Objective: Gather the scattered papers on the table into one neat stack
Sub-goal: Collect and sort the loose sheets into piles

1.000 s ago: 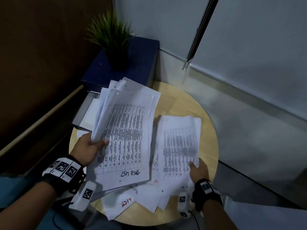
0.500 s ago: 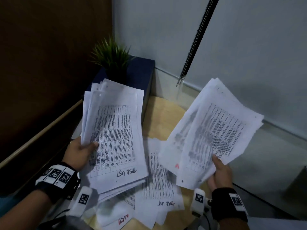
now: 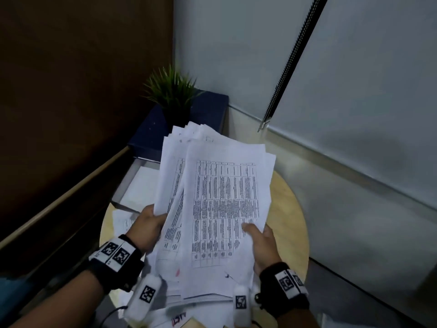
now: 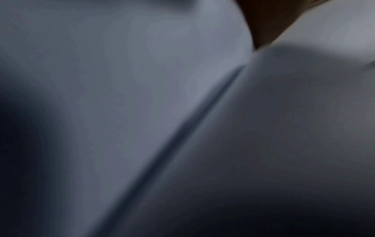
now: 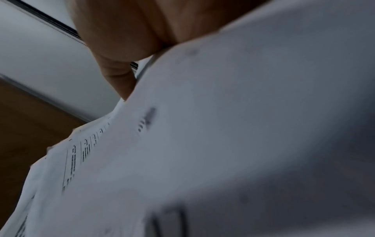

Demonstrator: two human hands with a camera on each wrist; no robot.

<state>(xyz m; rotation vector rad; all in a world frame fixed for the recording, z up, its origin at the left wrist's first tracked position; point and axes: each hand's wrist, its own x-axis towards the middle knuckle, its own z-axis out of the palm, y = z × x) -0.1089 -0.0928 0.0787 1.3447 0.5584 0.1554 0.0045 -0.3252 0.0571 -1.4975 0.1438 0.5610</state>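
Observation:
Both hands hold one loose bundle of printed papers [image 3: 224,192] above the round wooden table [image 3: 288,209]. My left hand [image 3: 149,226] grips the bundle's left edge. Gripping the lower right edge is my right hand [image 3: 257,235], thumb on the top sheet. The sheets are fanned and uneven at the far end. More papers [image 3: 179,318] lie on the table under the bundle, near the front edge. The left wrist view is filled with blurred paper [image 4: 162,96]. In the right wrist view, fingers [image 5: 121,40] curl over the edge of the papers [image 5: 223,128].
A potted green plant [image 3: 172,91] stands on a dark blue box [image 3: 208,107] at the back left. A tray [image 3: 123,183] with white sheets sits left of the table. A wall and a roller blind with a hanging cord [image 3: 290,60] are behind and to the right.
My right hand has swung its sheaf of papers leftward onto the stack held by my left hand; the two bundles now overlap as one. The head view has tilted up.

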